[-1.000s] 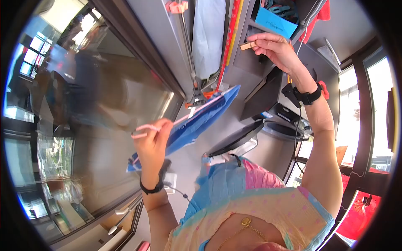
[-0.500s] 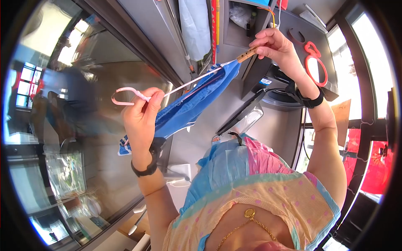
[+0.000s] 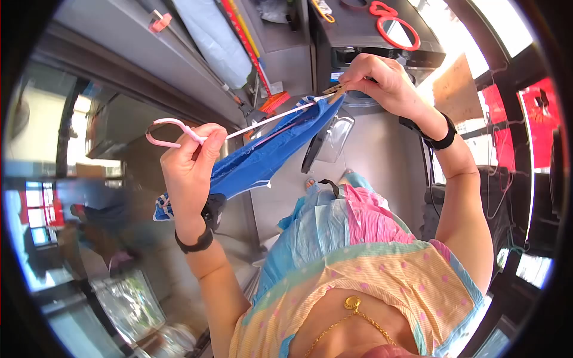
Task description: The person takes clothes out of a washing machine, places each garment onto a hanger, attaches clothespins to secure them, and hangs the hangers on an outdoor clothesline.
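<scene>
My left hand [image 3: 190, 167] is closed round the neck of a pink clothes hanger [image 3: 256, 127], just below its hook, which sticks out to the left. A blue garment [image 3: 271, 155] with a checked edge hangs along the hanger, stretched between my two hands. At its far right corner a wooden clothespin [image 3: 338, 90] sits on the cloth and the hanger's end. My right hand [image 3: 382, 83] pinches this clothespin between thumb and fingers. Whether the pin's jaws are fully closed on the cloth is too small to tell.
A glossy glass panel [image 3: 77, 221] runs along the left. Ahead lean a red pole [image 3: 243, 36], an orange broom [image 3: 274, 102] and a light-blue cover [image 3: 218, 45]. A red-framed mirror [image 3: 399, 33] lies on the black cabinet [image 3: 358, 36]. Windows line the right.
My right hand has come down and slightly left with the clothespin. My left hand and the hanger have shifted a little left. The view has tilted, showing the broom.
</scene>
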`<state>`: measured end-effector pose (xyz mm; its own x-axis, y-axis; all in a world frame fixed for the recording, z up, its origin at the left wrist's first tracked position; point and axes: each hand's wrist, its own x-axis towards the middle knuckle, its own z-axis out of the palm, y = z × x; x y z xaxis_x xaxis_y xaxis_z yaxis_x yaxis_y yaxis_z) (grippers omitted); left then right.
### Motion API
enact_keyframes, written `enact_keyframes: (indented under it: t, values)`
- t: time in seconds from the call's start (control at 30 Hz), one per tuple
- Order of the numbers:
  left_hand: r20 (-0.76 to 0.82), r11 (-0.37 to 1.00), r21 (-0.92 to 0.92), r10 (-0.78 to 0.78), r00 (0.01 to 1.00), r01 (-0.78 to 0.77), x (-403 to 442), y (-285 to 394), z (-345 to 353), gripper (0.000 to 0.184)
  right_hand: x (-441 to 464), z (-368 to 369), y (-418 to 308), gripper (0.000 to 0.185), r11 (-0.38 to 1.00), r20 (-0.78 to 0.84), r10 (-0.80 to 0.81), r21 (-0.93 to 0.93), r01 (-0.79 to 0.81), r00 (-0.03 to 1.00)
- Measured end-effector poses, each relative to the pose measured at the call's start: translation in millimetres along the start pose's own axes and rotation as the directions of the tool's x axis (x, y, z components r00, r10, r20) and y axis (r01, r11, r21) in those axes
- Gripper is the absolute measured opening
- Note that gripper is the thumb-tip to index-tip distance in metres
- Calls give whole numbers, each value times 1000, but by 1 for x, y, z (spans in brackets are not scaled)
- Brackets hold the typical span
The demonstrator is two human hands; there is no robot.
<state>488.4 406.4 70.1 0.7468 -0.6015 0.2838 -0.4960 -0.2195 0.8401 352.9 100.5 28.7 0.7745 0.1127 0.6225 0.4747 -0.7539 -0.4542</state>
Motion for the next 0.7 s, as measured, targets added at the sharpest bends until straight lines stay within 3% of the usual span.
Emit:
enact_keyframes:
  t: [0.2, 0.4, 0.5, 0.6, 0.63, 0.7]
  values:
    - [168, 992, -119, 53, 984, -34, -4, 36, 27, 18, -62, -33, -45, 16, 992, -36, 95, -78, -98, 995]
    - [276, 959, -260, 185, 943, -112, -34, 87, 65, 17, -144, -73, -123, 14, 971, -164, 197, -105, -215, 967]
    - [323, 935, -347, 197, 926, -78, -63, 117, 99, 13, -203, -86, -160, 14, 954, -240, 232, -134, -269, 943]
    - [401, 942, -248, 311, 862, -225, -105, 150, 126, 8, -258, -102, -229, 14, 909, -230, 347, -155, -386, 909]
    - [446, 930, -167, 367, 816, -326, -114, 155, 140, 8, -273, -110, -249, 16, 835, -167, 464, -244, -493, 870]
    - [511, 877, -124, 457, 728, -463, -143, 170, 171, 8, -300, -119, -286, 34, 687, -244, 345, -593, -421, 906]
